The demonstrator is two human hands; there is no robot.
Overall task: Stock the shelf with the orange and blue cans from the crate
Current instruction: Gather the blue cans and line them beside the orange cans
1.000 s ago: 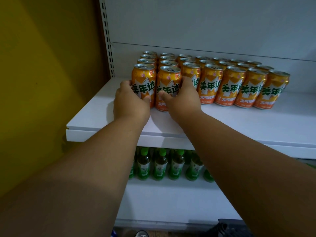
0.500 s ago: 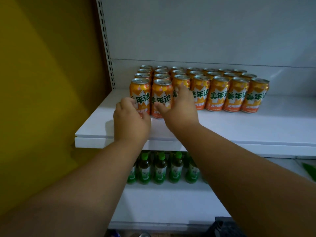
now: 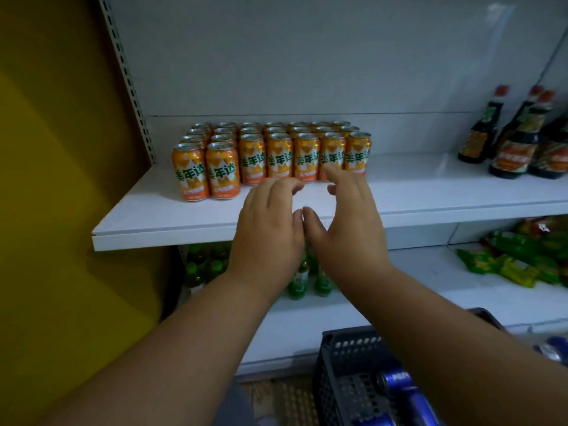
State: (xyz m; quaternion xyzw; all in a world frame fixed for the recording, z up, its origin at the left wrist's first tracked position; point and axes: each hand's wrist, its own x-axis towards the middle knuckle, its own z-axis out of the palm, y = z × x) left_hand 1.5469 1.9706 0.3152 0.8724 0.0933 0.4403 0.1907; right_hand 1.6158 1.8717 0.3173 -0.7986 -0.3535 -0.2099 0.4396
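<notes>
Blue cans lie on their sides in the dark perforated plastic crate at the bottom of the view; smooth, rigid metal cylinders, probably full and weighty, best taken round the middle of the wall. Above, the left hand and right hand hover empty over the shelf edge, fingers loosely spread, thumbs almost touching. Beyond them the glossy orange cans stand upright in tight rows on the flat white board, two at the left set further forward.

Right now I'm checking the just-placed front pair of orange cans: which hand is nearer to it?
Left. The left hand hovers just right of the front pair of orange cans; the right hand is farther right.
</notes>
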